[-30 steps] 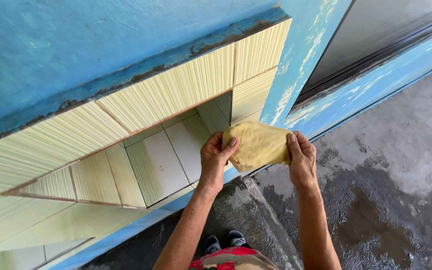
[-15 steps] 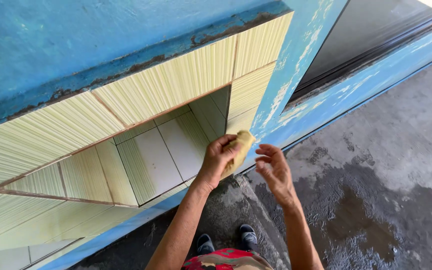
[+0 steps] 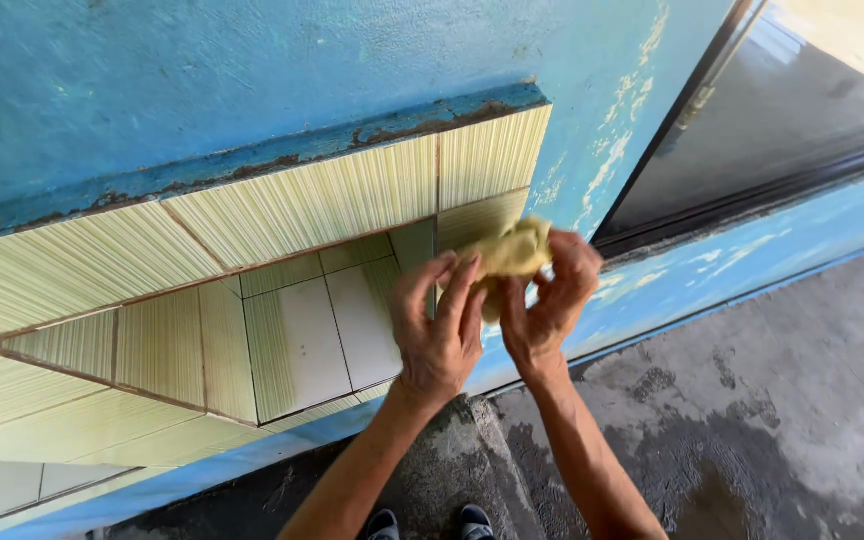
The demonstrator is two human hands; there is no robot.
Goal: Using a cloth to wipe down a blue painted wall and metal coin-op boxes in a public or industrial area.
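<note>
Scene: A yellow cloth (image 3: 512,252) is being held up in front of a tiled wall recess (image 3: 302,340), seen from above by a head-worn camera.

Left hand: The left hand (image 3: 442,335) is being raised with its back to the camera, the fingers (image 3: 457,290) spread and only loosely curled, their tips being laid against the lower left edge of the cloth; a firm grip is not being shown there.

Right hand: The right hand (image 3: 552,300) is being closed around the cloth, thumb and fingers pinching it, so that most of its weight appears to be carried on this side.

Cloth: The fabric is being bunched into a lump between the two hands, at the right corner of the recess and just clear of the tiles; it is probably being gathered this way so that a compact pad is formed for the palm.

Wall: Pale green ribbed tiles (image 3: 312,205) are being shown lining the recess, under a chipped blue painted ledge (image 3: 252,155).

Doorway: A dark opening with a black frame (image 3: 752,150) is being seen to the right, well apart from the hands.

Floor: Grey concrete (image 3: 772,420) with damp-looking dark patches is being stood on, the toes of dark shoes (image 3: 427,522) being visible at the bottom edge.
</note>
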